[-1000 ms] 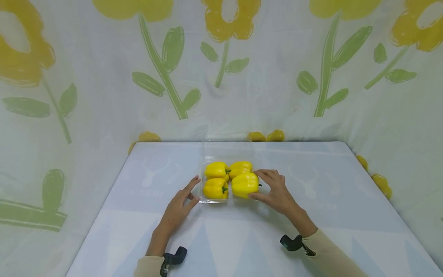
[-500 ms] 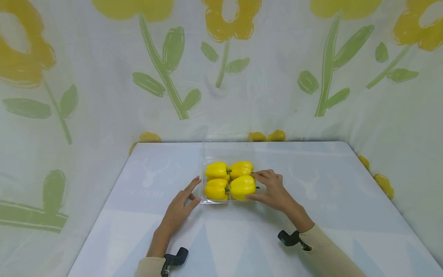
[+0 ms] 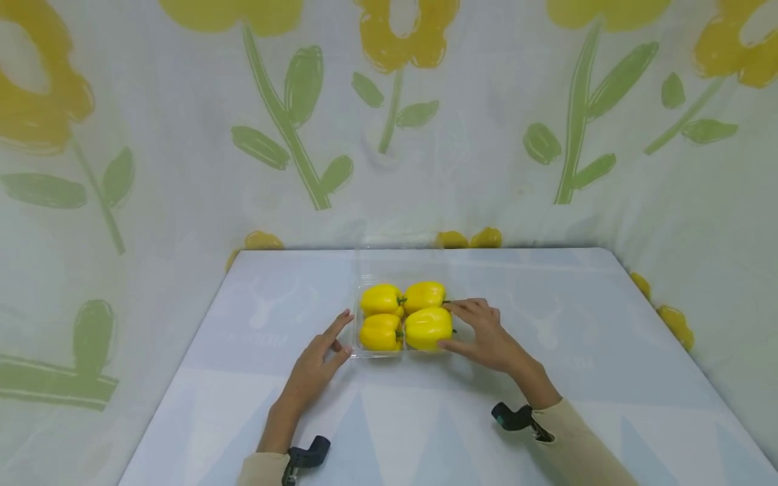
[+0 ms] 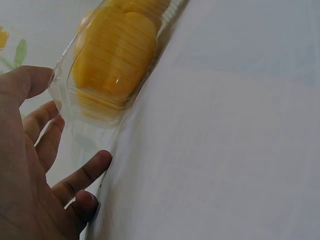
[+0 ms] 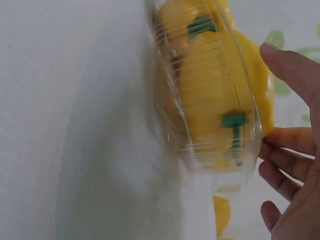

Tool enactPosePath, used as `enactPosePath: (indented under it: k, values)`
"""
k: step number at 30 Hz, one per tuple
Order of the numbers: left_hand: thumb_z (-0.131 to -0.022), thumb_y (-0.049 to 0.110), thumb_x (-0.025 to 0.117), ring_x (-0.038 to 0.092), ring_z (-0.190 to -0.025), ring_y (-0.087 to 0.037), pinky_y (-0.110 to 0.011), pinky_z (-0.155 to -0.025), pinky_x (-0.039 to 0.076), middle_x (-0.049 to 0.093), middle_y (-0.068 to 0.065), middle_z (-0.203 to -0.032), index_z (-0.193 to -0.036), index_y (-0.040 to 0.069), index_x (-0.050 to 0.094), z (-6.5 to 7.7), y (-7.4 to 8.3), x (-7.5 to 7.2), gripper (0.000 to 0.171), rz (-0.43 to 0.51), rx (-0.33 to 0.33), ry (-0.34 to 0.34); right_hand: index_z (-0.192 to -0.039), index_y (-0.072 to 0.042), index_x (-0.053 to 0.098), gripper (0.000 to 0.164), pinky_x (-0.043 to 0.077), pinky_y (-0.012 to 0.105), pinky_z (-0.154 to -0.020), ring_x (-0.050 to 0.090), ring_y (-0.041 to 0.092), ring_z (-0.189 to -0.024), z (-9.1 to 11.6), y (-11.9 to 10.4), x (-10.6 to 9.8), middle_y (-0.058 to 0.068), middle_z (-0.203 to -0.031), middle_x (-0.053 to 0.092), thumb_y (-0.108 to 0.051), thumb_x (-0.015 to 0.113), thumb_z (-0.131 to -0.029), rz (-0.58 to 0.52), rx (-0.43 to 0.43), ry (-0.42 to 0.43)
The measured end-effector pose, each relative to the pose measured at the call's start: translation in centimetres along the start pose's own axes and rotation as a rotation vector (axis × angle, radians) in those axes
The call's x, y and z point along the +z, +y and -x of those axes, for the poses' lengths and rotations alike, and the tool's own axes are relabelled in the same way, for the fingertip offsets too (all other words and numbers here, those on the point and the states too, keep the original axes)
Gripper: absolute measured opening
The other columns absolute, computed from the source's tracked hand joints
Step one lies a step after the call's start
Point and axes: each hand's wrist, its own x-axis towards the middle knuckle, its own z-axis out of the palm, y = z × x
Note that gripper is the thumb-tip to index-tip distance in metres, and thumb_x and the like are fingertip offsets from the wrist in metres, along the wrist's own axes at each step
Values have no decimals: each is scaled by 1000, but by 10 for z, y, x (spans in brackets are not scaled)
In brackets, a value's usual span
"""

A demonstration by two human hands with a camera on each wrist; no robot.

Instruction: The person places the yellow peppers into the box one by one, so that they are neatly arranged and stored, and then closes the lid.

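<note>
Right hand pinching the front-right yellow pepper in the clear tub;
the pepper looks smooth, probably light and slippery, best taken across its sides; left hand, fingers loosely extended, touches the tub (thin, likely bendy).

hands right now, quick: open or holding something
Left hand: open, touching the clear box.
Right hand: holding the near right yellow pepper.

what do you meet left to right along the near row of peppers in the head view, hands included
Left hand, near left yellow pepper, near right yellow pepper, right hand.
</note>
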Motion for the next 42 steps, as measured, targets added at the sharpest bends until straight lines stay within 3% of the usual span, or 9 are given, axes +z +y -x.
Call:
enactPosePath:
  k: [3,6,13,18,23,27,42]
  values:
    - [-101,34,60,50,-90,-12,-40,-78,44,36,18,-156,-155,36,36,0,1,0,60,-4,9,3,-140,-13,57,65,27,58,-100,40,31,-129,1,7,-2,6,-140,55,-48,75,-87,-94,42,40]
    - [-101,35,59,50,-91,-12,-40,-79,44,35,19,-157,-156,38,35,-1,1,1,60,-6,16,3,-137,-13,59,57,36,56,-100,46,30,-124,2,15,-1,4,-136,57,-44,72,-91,-172,89,112]
    - [-101,33,60,51,-91,-11,-40,-79,45,34,20,-157,-155,39,35,0,-1,0,61,-11,16,12,-133,-10,61,44,45,44,-91,54,22,-111,-2,25,8,2,-127,62,-37,65,-98,-263,170,242]
    - [-101,33,59,50,-90,-11,-39,-76,44,37,19,-156,-155,34,37,0,0,-1,59,-8,16,25,-133,-8,61,47,47,35,-92,56,22,-111,-14,34,15,5,-128,63,-42,60,-100,-405,296,311]
    - [-101,34,60,50,-90,-11,-36,-74,43,39,19,-154,-155,34,37,0,-2,0,59,-12,20,20,-134,-8,60,53,49,25,-87,58,24,-110,-24,45,25,7,-128,64,-48,58,-99,-567,432,336]
    - [-101,34,59,50,-89,-12,-36,-73,43,39,16,-155,-156,32,37,0,-2,0,59,-17,32,14,-134,-10,60,54,48,19,-87,59,21,-110,-30,51,32,5,-128,64,-52,57,-99,-595,475,324]
    - [-102,39,55,49,-90,-11,-36,-76,43,32,17,-159,-156,30,36,0,-2,1,58,-19,32,-6,-132,-11,62,56,43,39,-104,58,21,-111,-53,64,39,4,-127,65,-55,55,-98,-631,469,341]
